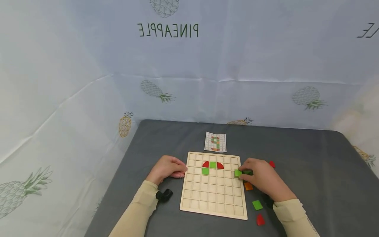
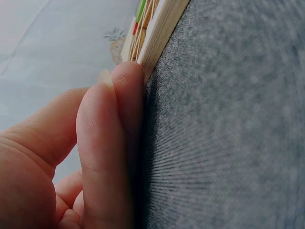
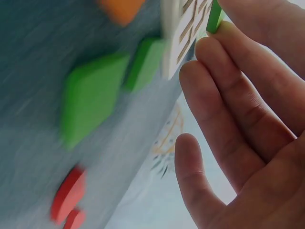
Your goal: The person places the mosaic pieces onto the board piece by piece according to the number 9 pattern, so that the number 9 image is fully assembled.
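The right hand (image 1: 260, 174) pinches a green square tile (image 1: 237, 173) over the right edge of a wooden grid board (image 1: 213, 204). In the right wrist view the held green tile shows at the fingertips (image 3: 205, 47), while the other fingers stay extended. At the board's left edge is the left hand (image 1: 168, 168), fingers loosely bent. Its fingertips (image 2: 128, 76) are right at the outer side of that edge, close to the tabletop. On the grid's upper part lie a red quarter-round tile (image 1: 205, 164), a green tile (image 1: 213, 165), another red quarter-round (image 1: 220, 165) and a lower green square (image 1: 205, 171).
Behind the board lies a pattern card (image 1: 215, 142) with a coloured figure. Loose tiles rest right of the board: orange (image 1: 248, 186), green (image 1: 257, 205), red (image 1: 260, 220) and another red (image 1: 272, 164). A pineapple-print curtain (image 1: 189, 59) hangs behind the grey table (image 1: 311, 158).
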A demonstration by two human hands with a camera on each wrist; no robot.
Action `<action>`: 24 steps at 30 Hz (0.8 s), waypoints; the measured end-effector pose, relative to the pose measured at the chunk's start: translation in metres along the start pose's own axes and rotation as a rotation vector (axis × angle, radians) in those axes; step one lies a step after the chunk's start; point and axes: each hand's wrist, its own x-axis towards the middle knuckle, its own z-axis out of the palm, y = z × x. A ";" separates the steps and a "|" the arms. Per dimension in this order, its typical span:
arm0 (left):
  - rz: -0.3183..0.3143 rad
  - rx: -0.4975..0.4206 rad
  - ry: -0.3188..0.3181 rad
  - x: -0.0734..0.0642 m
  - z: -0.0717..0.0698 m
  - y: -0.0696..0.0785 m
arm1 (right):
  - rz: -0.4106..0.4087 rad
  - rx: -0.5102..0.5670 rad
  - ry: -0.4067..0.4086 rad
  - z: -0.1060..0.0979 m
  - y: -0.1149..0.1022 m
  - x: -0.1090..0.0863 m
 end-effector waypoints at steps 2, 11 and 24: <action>0.000 -0.003 -0.006 0.001 0.001 0.001 | -0.009 -0.003 0.006 0.002 -0.006 0.005; -0.005 0.010 -0.007 0.003 0.007 0.001 | -0.044 0.030 0.027 0.014 -0.022 0.020; 0.012 -0.002 -0.011 0.002 0.000 -0.003 | -0.125 -0.026 0.047 0.025 -0.034 0.030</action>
